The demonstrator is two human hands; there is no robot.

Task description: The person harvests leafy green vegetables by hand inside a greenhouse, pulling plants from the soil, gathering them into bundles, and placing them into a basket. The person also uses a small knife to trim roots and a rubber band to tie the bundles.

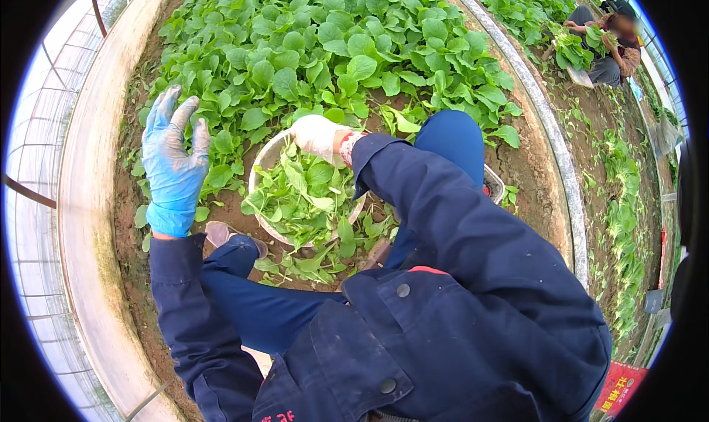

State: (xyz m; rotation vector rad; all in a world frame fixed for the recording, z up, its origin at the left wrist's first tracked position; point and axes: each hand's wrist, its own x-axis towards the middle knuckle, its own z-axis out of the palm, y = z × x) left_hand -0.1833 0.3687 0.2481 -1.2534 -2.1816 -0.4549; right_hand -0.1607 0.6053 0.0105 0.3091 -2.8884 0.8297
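Observation:
My left hand, in a blue glove soiled at the fingers, is raised beside the leafy green plants, its fingers apart and nothing in them. A white glove covers my right hand, which is at the upper edge of a round pale basin. Its fingers are mostly hidden, so whether they grip anything cannot be seen. Loose leaves and stems fill the basin. More loose leaves lie on the soil just below it, between my legs.
A pale concrete edge runs along the left, and a narrow grey kerb curves down the right. Behind my right knee shows part of a container. Beyond the kerb, a person sits holding greens near a row of greens on the soil.

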